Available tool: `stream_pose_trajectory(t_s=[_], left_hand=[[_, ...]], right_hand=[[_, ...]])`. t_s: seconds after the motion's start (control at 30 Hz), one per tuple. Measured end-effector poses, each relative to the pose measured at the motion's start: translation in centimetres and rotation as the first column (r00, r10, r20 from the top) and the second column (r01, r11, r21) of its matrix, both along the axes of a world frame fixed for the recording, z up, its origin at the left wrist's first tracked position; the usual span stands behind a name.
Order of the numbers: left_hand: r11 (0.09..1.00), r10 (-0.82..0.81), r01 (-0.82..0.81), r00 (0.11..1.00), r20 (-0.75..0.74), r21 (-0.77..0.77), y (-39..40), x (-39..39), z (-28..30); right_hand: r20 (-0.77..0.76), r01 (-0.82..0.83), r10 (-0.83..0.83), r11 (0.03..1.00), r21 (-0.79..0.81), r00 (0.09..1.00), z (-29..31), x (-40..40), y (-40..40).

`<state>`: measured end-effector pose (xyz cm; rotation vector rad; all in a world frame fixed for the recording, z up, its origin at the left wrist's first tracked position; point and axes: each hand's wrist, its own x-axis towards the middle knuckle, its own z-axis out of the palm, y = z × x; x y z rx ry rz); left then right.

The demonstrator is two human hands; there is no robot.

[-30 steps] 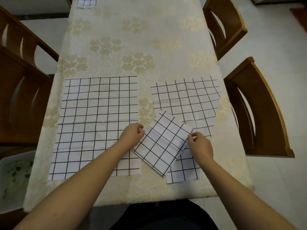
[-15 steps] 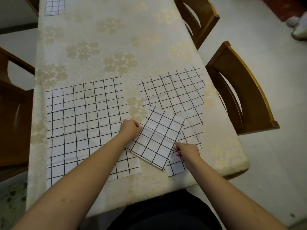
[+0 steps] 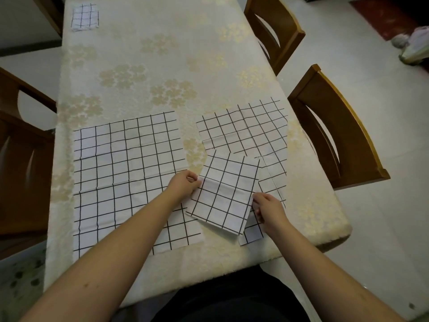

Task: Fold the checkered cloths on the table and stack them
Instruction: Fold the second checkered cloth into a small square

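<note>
Folded cloth (image 3: 226, 192) overlapping flat cloth (image 3: 250, 129), both hands' fingertips hidden

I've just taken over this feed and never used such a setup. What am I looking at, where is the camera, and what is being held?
There is no machine: a person works with bare hands, filmed by a wide-angle camera on their head, looking down. The table has a cream flowered cover. On it lie two unfolded checkered cloths, the left cloth and the right cloth, plus a small folded cloth at the far corner. The left hand and right hand each pinch an edge of the folded cloth, which overlaps the right cloth. Wooden chairs stand around.
</note>
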<state>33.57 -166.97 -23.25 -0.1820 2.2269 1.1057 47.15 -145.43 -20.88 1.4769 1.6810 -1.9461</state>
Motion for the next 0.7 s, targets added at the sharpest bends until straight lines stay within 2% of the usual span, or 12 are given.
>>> stream_pose_trajectory(t_s=[0.1,0.23,0.33,0.43,0.57,0.7], left_hand=[[0.999,0.006,-0.007,0.999,0.032,0.038,-0.3,0.3,0.0],[0.999,0.021,-0.022,1.000,0.018,0.039,-0.5,0.8,-0.1],[1.000,-0.011,0.010,0.998,-0.065,-0.013,-0.5,1.0,-0.2],[0.991,-0.108,0.091,0.979,-0.174,-0.101,-0.4,1.1,-0.1],[0.947,-0.309,0.256,0.892,-0.330,-0.194,-0.2,1.2,0.1],[0.881,-0.472,0.398,0.781,-0.408,-0.257,0.4,1.5,0.7]], right_hand=[[-0.043,0.026,-0.026,0.999,-0.022,0.999,0.2,0.1,0.0],[-0.129,-0.045,0.056,0.995,0.085,0.990,0.9,0.3,-0.3],[-0.192,-0.051,0.081,0.986,0.158,0.978,1.3,0.4,-0.4],[-0.201,-0.144,0.214,0.938,0.315,0.956,1.6,0.3,-0.2],[-0.072,-0.337,0.457,0.744,0.577,0.887,2.0,0.3,0.0],[0.106,-0.457,0.606,0.460,0.761,0.788,2.9,0.0,0.1]])
